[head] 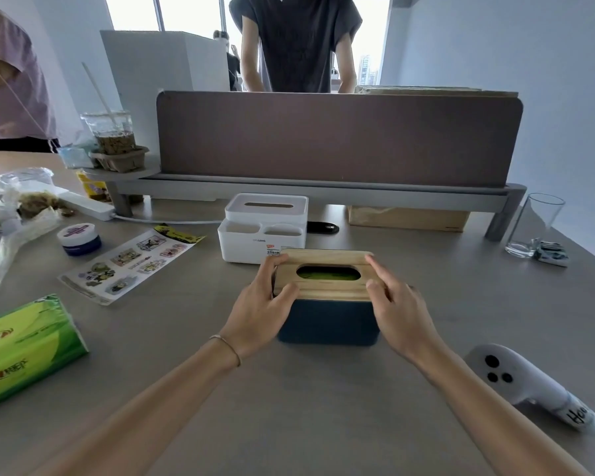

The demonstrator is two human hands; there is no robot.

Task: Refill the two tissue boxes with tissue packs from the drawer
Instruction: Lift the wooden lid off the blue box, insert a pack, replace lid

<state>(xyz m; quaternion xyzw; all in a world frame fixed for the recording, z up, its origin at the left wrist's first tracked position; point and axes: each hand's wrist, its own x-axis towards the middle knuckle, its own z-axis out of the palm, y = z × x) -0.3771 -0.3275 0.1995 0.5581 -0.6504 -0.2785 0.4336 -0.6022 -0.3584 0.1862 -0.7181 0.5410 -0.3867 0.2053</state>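
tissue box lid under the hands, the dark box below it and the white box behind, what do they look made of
Lid: looks like light wood or bamboo, matte, with pale grain streaks; a veneer is possible. Dark box: deep blue-teal, flat matte, seamless, probably plastic, though the finish leaves it open. White box: smooth moulded white plastic with rounded corners and a slight sheen. The left hand and right hand grip the lid's ends.

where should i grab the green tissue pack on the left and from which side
Take the green tissue pack across its narrow width, near the middle, coming down from above. It lies flat on the desk with its top face clear, and its soft wrap should yield to a thumb-and-fingers pinch on the long sides.
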